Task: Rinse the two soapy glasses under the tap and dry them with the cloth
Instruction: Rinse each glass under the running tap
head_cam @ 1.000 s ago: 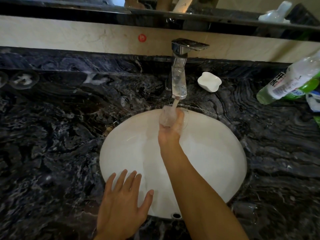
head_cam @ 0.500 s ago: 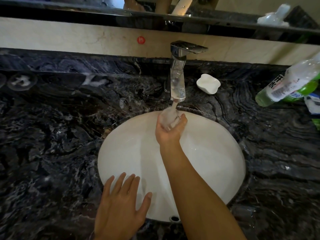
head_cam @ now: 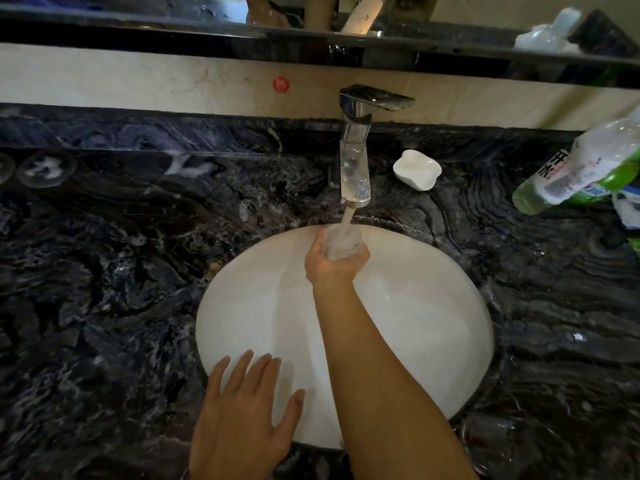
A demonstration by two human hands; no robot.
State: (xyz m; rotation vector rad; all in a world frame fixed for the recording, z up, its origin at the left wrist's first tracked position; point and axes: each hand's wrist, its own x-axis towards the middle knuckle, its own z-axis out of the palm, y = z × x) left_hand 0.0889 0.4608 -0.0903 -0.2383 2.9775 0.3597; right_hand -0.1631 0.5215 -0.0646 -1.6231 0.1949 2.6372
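My right hand (head_cam: 334, 266) grips a clear glass (head_cam: 343, 242) over the white basin (head_cam: 433, 323), right under the running stream from the chrome tap (head_cam: 355, 161). Water pours into and over the glass, blurring its outline. My left hand (head_cam: 242, 417) rests flat with spread fingers on the basin's front rim and holds nothing. A round clear glass with white foam (head_cam: 45, 168) stands on the dark counter at the far left. Another clear glass (head_cam: 488, 441) stands on the counter to the right of my right forearm. No cloth is in view.
A white soap dish (head_cam: 417, 169) sits right of the tap. A green-and-white plastic bottle (head_cam: 581, 171) leans in at the right edge, with packaging (head_cam: 627, 209) below it. Dark marble counter (head_cam: 121, 289) surrounds the basin. A mirror ledge (head_cam: 173, 32) runs along the back.
My right hand has turned the glass slightly under the stream and stayed below the tap. My left hand has kept its place on the front rim.
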